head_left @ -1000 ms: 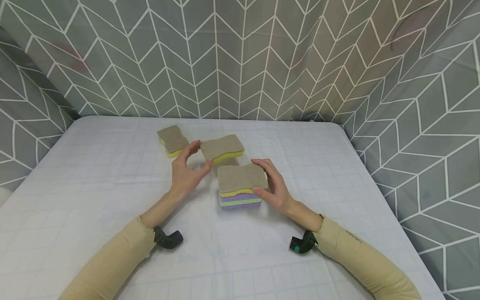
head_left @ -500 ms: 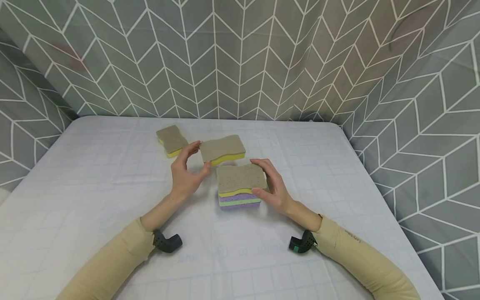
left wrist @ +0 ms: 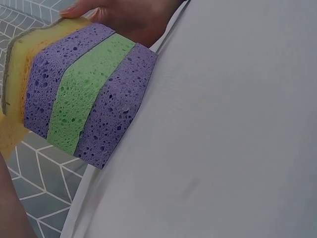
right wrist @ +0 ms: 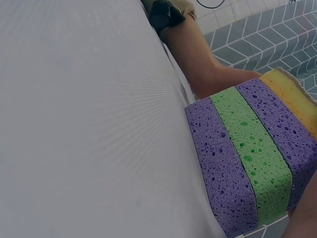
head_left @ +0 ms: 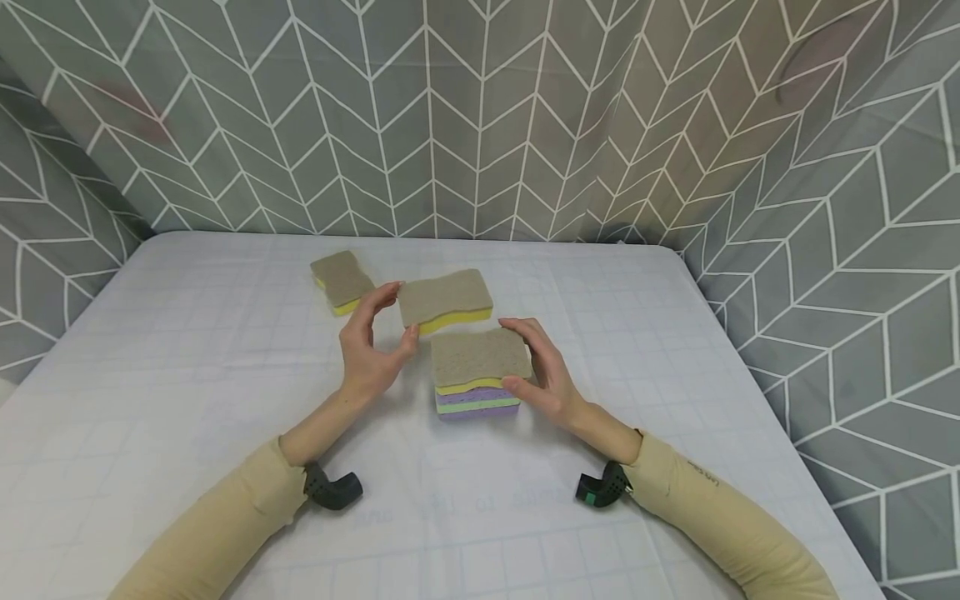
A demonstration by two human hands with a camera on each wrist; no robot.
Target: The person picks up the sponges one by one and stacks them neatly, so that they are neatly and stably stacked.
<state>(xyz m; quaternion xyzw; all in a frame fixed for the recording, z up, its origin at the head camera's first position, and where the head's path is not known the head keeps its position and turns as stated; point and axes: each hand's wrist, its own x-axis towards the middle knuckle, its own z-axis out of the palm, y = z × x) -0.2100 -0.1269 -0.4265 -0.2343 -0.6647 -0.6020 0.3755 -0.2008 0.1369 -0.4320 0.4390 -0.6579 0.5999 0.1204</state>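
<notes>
In the head view, my left hand (head_left: 367, 354) pinches the left end of a yellow sponge (head_left: 447, 297) with a beige top layer, between thumb and fingers. Just in front of it stands a stack of sponges, its lower layers purple, green (left wrist: 74, 114) and purple (right wrist: 213, 163). Another yellow sponge with a beige top (head_left: 480, 357) lies uppermost on this pile. My right hand (head_left: 553, 375) grips the stack from the right, thumb at the top sponge's front edge and fingers at the back. The sponge in my left hand is close behind the stack.
One more beige-topped yellow sponge (head_left: 342, 279) lies at the back left, partly behind my left fingers. A white cloth (head_left: 637, 333) covers the table. Grey patterned curtains (head_left: 450, 117) hang behind and at both sides.
The sponge in my left hand has come slightly nearer, showing more of its yellow front edge. My right hand keeps its grip on the stack, which stays in place.
</notes>
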